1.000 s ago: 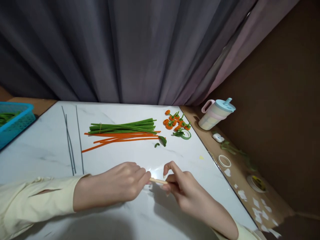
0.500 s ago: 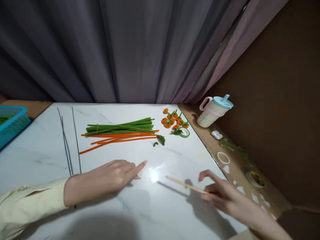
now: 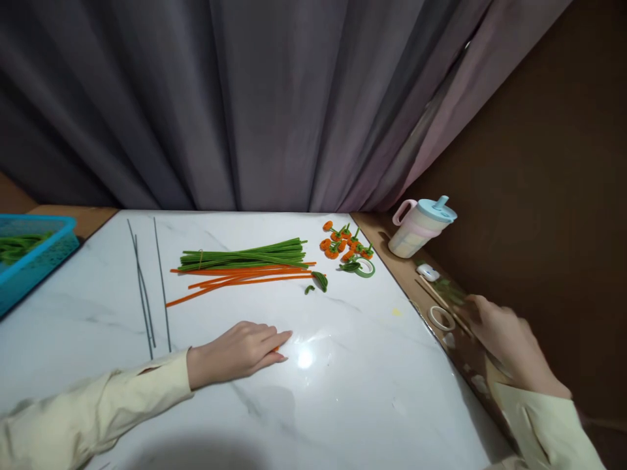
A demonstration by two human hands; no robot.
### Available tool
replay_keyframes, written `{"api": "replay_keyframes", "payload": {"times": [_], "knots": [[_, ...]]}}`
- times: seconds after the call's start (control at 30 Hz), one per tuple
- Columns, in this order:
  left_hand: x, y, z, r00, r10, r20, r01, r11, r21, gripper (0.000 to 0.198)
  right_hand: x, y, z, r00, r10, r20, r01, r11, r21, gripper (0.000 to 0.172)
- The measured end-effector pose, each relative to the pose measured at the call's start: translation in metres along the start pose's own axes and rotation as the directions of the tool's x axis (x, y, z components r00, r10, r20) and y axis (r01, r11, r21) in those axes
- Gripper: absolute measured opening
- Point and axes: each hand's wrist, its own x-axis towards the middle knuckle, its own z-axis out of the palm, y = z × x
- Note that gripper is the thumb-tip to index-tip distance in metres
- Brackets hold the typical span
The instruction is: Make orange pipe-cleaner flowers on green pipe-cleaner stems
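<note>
My left hand point(image 3: 240, 350) lies on the white marble table point(image 3: 343, 391), fingers stretched out and close together. A tiny orange bit point(image 3: 276, 349) shows under the fingertips. My right hand point(image 3: 507, 343) is over the brown ledge point(image 3: 392, 251) to the right of the table, closed on a thin wooden stick point(image 3: 441, 301). The stick points up and left, past a white tape ring point(image 3: 441, 318). The hand is somewhat blurred.
Green pipe cleaners point(image 3: 245, 253) and orange ones point(image 3: 240, 275) lie mid-table, with small orange flowers point(image 3: 343, 241) and a green tape roll point(image 3: 365, 268) to their right. Grey wires point(image 3: 147, 287) lie left, beside a blue basket point(image 3: 29, 251). A pink lidded cup point(image 3: 421, 230) stands on the ledge.
My hands came apart. The right hand carried the wooden stick off to the right, over the ledge. The left hand let go of it and settled flat on the table.
</note>
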Motion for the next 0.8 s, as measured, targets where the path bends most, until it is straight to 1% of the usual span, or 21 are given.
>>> {"api": "replay_keyframes", "payload": {"times": [0.03, 0.07, 0.1, 0.13, 0.17, 0.23, 0.27, 0.3, 0.33, 0.37, 0.4, 0.43, 0.47, 0.5, 0.53, 0.57, 0.6, 0.63, 0.73, 0.77, 0.8], "knots": [[-0.001, -0.001, 0.001, 1.0, -0.004, -0.013, 0.004, 1.0, 0.001, 0.031, 0.001, -0.008, 0.002, 0.999, -0.001, -0.04, -0.005, 0.988, -0.154, 0.014], [-0.001, -0.002, 0.002, 1.0, -0.01, -0.021, 0.01, 1.0, -0.004, 0.029, 0.002, -0.017, 0.004, 1.0, 0.017, -0.025, -0.023, 0.957, -0.29, 0.017], [-0.002, -0.003, 0.003, 1.0, -0.012, -0.027, 0.012, 1.0, -0.012, 0.027, 0.003, -0.028, 0.008, 0.996, 0.077, -0.039, -0.086, 0.926, -0.369, 0.026], [-0.002, -0.003, 0.004, 0.999, -0.011, -0.03, 0.01, 1.0, -0.021, 0.026, 0.003, -0.042, 0.012, 0.991, 0.128, 0.023, -0.112, 0.927, -0.358, 0.033], [-0.003, -0.004, 0.005, 0.999, -0.008, -0.032, 0.007, 1.0, -0.029, 0.025, 0.002, -0.056, 0.017, 0.994, 0.109, 0.021, -0.099, 0.955, -0.279, 0.037], [-0.004, -0.005, 0.006, 0.999, -0.002, -0.034, 0.0, 0.999, -0.043, 0.027, -0.001, -0.089, 0.031, 0.99, 0.028, 0.14, -0.023, 0.999, -0.038, 0.038], [-0.004, -0.005, 0.007, 0.999, -0.003, -0.035, 0.002, 0.999, -0.047, 0.028, -0.003, -0.106, 0.038, 0.974, -0.073, 0.214, 0.049, 0.992, 0.116, 0.037], [-0.004, -0.005, 0.008, 0.999, -0.007, -0.039, 0.005, 0.999, -0.047, 0.028, -0.005, -0.122, 0.047, 0.934, -0.177, 0.311, 0.101, 0.964, 0.245, 0.038], [-0.004, -0.005, 0.008, 0.999, -0.008, -0.044, 0.006, 0.999, -0.043, 0.029, -0.006, -0.137, 0.056, 0.876, -0.281, 0.393, 0.144, 0.929, 0.341, 0.038], [-0.004, -0.005, 0.009, 0.999, -0.007, -0.05, 0.005, 0.999, -0.034, 0.029, -0.007, -0.151, 0.066, 0.817, -0.365, 0.447, 0.184, 0.899, 0.398, 0.037], [-0.004, -0.005, 0.01, 0.998, -0.005, -0.055, 0.003, 1.0, -0.022, 0.03, -0.007, -0.163, 0.077, 0.782, -0.421, 0.459, 0.226, 0.879, 0.42, 0.035], [-0.003, -0.005, 0.011, 0.998, -0.003, -0.059, 0.002, 1.0, -0.008, 0.031, -0.006, -0.175, 0.089, 0.756, -0.455, 0.47, 0.27, 0.872, 0.409, 0.03], [-0.003, -0.005, 0.011, 0.998, 0.001, -0.062, -0.001, 1.0, 0.006, 0.031, -0.004, -0.185, 0.102, 0.72, -0.485, 0.496, 0.317, 0.866, 0.386, 0.025], [-0.003, -0.005, 0.012, 0.998, 0.004, -0.064, -0.003, 1.0, 0.022, 0.031, 0.0, -0.194, 0.116, 0.681, -0.501, 0.535, 0.365, 0.865, 0.345, 0.026], [-0.003, -0.005, 0.013, 0.998, 0.009, -0.064, -0.006, 0.999, 0.036, 0.029, 0.004, -0.203, 0.132, 0.659, -0.508, 0.555, 0.431, 0.86, 0.274, 0.032], [-0.003, -0.005, 0.013, 0.998, 0.012, -0.062, -0.009, 0.999, 0.048, 0.028, 0.01, -0.212, 0.148, 0.64, -0.519, 0.567, 0.511, 0.838, 0.191, 0.033], [-0.003, -0.005, 0.014, 0.998, 0.014, -0.061, -0.01, 0.998, 0.056, 0.027, 0.016, -0.221, 0.166, 0.619, -0.539, 0.571, 0.588, 0.8, 0.119, 0.029], [-0.003, -0.005, 0.014, 0.998, 0.012, -0.06, -0.008, 0.998, 0.056, 0.025, 0.022, -0.23, 0.184, 0.591, -0.563, 0.578, 0.625, 0.773, 0.113, 0.026], [-0.002, -0.004, 0.015, 0.997, -0.035, -0.064, 0.038, 0.998, 0.045, 0.02, 0.04, -0.257, 0.234, 0.504, -0.614, 0.608, 0.712, 0.693, 0.109, 0.027], [-0.001, -0.004, 0.016, 0.996, -0.059, -0.063, 0.061, 0.997, 0.042, 0.023, 0.045, -0.265, 0.248, 0.478, -0.621, 0.621, 0.739, 0.667, 0.099, 0.024], [0.0, -0.005, 0.018, 0.994, -0.085, -0.064, 0.088, 0.995, 0.041, 0.032, 0.049, -0.272, 0.259, 0.457, -0.625, 0.633, 0.761, 0.643, 0.086, 0.022]]}}
